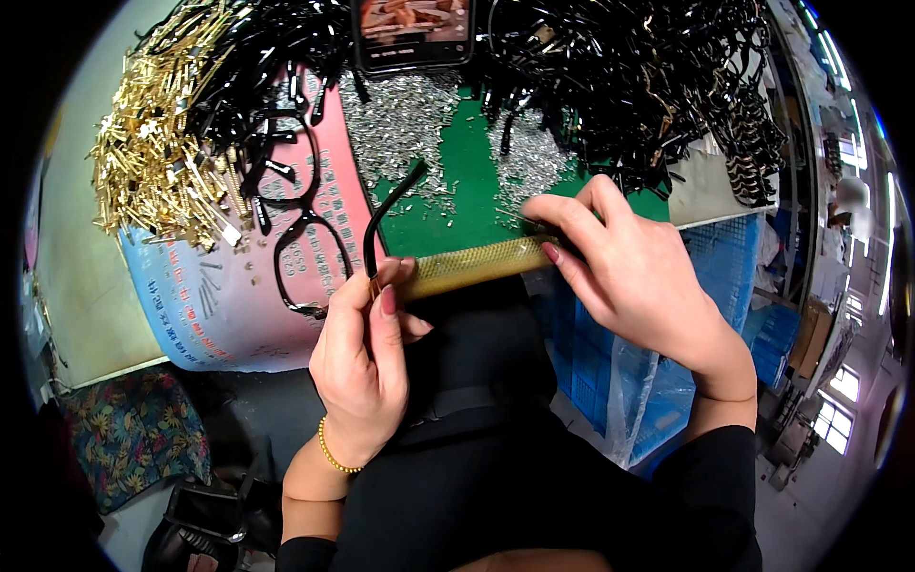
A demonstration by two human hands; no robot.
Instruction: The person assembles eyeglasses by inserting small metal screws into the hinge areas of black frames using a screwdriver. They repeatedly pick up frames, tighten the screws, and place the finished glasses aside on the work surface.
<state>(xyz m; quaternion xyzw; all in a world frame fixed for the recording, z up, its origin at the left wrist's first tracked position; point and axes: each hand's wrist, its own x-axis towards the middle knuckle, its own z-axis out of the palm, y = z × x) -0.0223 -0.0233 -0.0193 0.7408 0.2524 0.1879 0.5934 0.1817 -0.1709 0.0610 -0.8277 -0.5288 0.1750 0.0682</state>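
My left hand (367,357) is at the table's front edge, its thumb and fingers closed on a black glasses temple (374,234) whose curved end points up and away. A little to the right, my right hand (634,272) is pinched by a pile of tiny silver screws (529,162). What lies between its fingertips, if anything, is too small to make out. Left of my hands, a black glasses frame (310,214) lies on a printed pink and blue sheet (210,319). A larger heap of silver screws (396,124) covers part of the green mat (467,143).
Black temples (620,76) are heaped at the back right, more (262,57) at the back left beside gold metal pieces (157,143). A phone (415,33) stands at the back. A gold textured strip (477,265) edges the table. Blue crates (696,315) stand below right.
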